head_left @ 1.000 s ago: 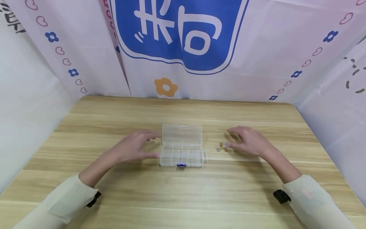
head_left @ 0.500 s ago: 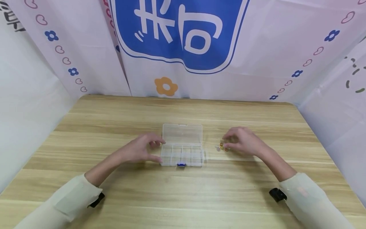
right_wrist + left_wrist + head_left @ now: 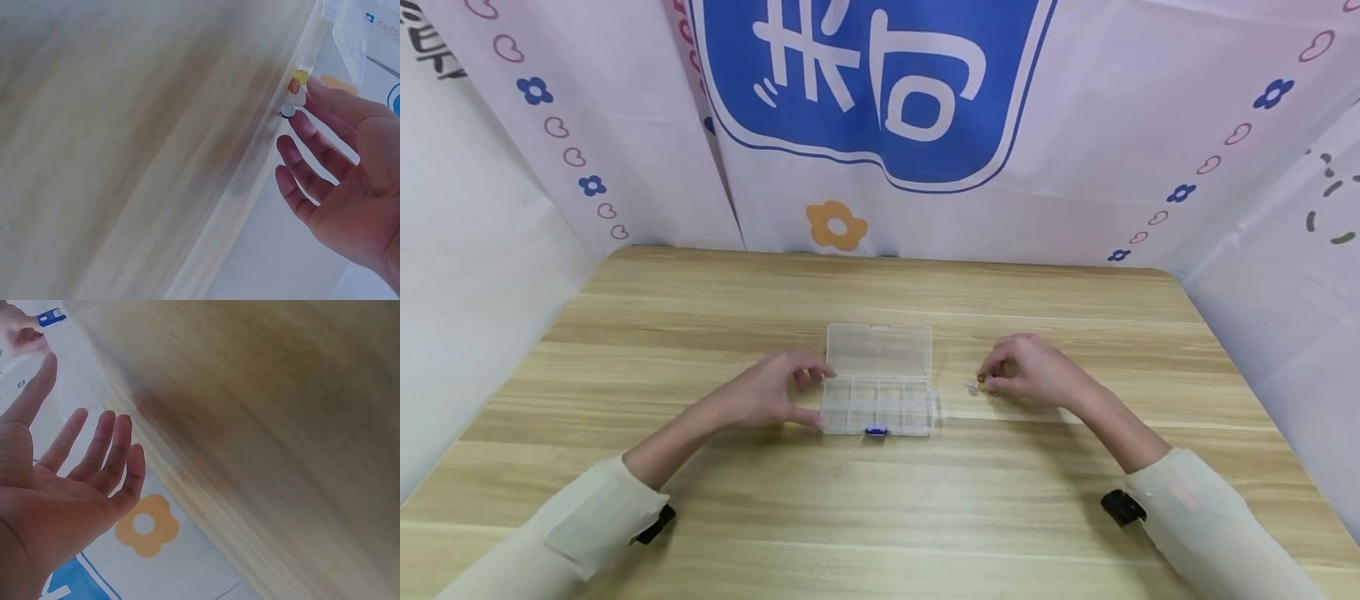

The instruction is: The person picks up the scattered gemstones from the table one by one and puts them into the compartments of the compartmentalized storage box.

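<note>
A clear plastic compartment box (image 3: 877,407) with a blue latch (image 3: 876,432) lies with its lid (image 3: 880,350) raised back in the head view. My left hand (image 3: 771,390) rests at its left end, thumb at the front corner and forefinger near the hinge; its other fingers show loosely bent in the left wrist view. On the right, a few small beads, clear (image 3: 972,388) and yellow (image 3: 301,77), lie under my right hand (image 3: 1030,368). Its thumb and forefinger stand apart on either side of them. An orange bead (image 3: 294,86) sits beside the yellow one, partly hidden in the head view.
The wood-grain table (image 3: 880,517) runs back to a white printed cloth (image 3: 1037,221). More white cloth hangs at both sides. Each sleeve carries a black wrist device, like the one on the right (image 3: 1123,507).
My left hand has moved right to the end of the box. The right hand has come left over the beads, and its thumb and forefinger have drawn closer together.
</note>
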